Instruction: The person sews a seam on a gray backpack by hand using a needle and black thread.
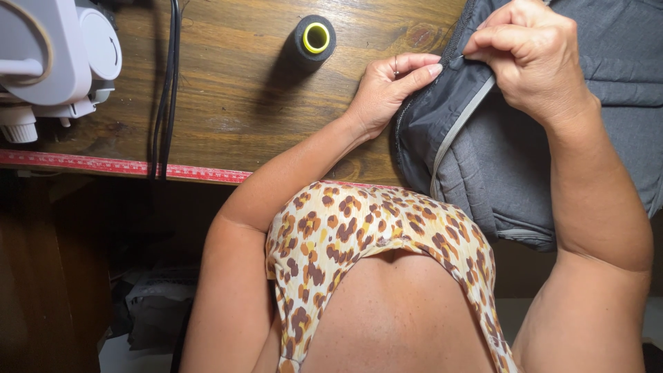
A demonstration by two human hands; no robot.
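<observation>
— Head view, upper right of the frame: what am I looking at?

— That's my right hand (535,59), curled closed and pinching the edge of the dark grey padded garment (497,159) near its black zipper (461,26). My thumb and forefinger are pressed together as if on a needle or pin, though it's too small for me to be sure what's between them.

— And the other hand?

— My left hand (387,90) lies just left of it, fingers stretched out flat against the same folded edge, pressing the fabric and steadying it. It isn't clenched; it's pressing, not grasping.

— Where does the garment sit?

— On the wooden table (242,103), filling the right side of the frame and spilling over the near edge. A light grey piping strip (459,131) runs down across it.

— What else is around?

— A black thread spool (312,40) with a yellow core stands at upper centre, apart from my hands. A white sewing machine (55,55) sits upper left, black cables (168,83) hang beside it, and a red measuring tape (124,166) runs along the table's edge.

— Which step would you say this is?

— Hand-work on the seam by the zipper, I judge. The following move calls for a steady pinch and taut fabric.
</observation>
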